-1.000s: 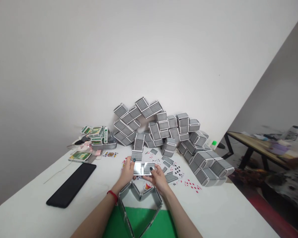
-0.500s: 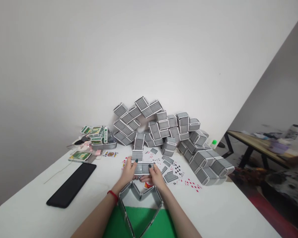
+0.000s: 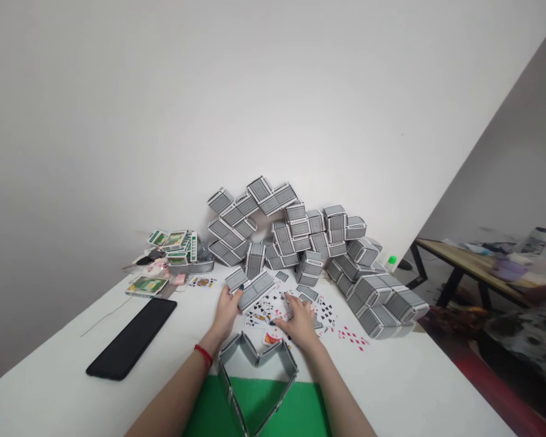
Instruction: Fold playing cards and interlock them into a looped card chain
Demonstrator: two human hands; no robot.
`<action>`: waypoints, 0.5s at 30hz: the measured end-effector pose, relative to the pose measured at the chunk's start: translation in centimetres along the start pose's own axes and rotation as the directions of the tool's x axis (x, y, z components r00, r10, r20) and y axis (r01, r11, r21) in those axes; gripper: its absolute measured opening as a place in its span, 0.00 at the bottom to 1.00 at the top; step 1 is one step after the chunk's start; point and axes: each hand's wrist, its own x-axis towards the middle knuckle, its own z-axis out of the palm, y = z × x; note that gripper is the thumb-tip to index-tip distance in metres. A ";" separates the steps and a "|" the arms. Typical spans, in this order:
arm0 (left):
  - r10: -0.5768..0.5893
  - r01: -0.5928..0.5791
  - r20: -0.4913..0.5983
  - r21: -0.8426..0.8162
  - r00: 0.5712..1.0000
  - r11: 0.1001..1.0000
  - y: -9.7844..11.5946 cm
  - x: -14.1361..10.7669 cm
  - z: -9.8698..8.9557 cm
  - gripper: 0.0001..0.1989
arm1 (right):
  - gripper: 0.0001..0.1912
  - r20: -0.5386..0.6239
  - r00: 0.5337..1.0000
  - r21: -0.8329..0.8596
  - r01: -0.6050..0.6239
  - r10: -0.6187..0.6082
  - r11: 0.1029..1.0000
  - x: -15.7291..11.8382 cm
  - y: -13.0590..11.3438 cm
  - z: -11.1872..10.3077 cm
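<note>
My left hand is closed on a folded playing-card piece, grey patterned backs outward, tilted up to the right. Over the loose playing cards hovers or rests my right hand, its thumb and fingers spread apart; whether a fingertip touches a card I cannot tell. Nearer to me, between my forearms, stands a heart-shaped frame made of folded cards. Its lower part lies over a green mat.
Many linked card blocks lean against the wall and run down the right side. A black phone-like slab lies at left, with green card boxes behind it. A green-capped bottle stands at right. Another table is beyond.
My right hand has let go of the card piece and moved right over the loose cards, opening. My left hand has tilted the piece and shifted it slightly left.
</note>
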 end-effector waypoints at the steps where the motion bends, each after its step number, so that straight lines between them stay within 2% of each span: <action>1: -0.011 0.010 -0.021 -0.034 1.000 0.999 0.1 0.0 -0.1 0.15 | 0.37 0.023 1.000 -0.017 0.012 -0.012 1.000 -0.1 -0.4 -0.1; 5: -0.109 0.092 -0.130 -0.136 0.985 0.986 0.5 0.0 -0.5 0.12 | 0.31 0.067 0.995 -0.076 0.080 -0.075 0.994 -0.4 -1.1 -0.5; 7: -0.128 0.106 -0.151 -0.146 0.980 0.984 0.7 0.0 -0.6 0.12 | 0.27 0.073 0.991 -0.090 0.118 -0.112 0.989 -0.4 -1.1 -0.7; 11: -0.115 0.090 -0.097 -0.229 0.989 0.969 1.1 -0.1 -0.4 0.12 | 0.18 0.043 0.980 -0.117 0.199 -0.195 0.973 -0.3 -1.2 -1.1; 15: -0.202 0.181 -0.068 -0.235 0.977 0.955 1.5 -0.4 0.1 0.08 | 0.12 0.028 0.965 -0.138 0.262 -0.261 0.955 -0.2 -1.2 -0.8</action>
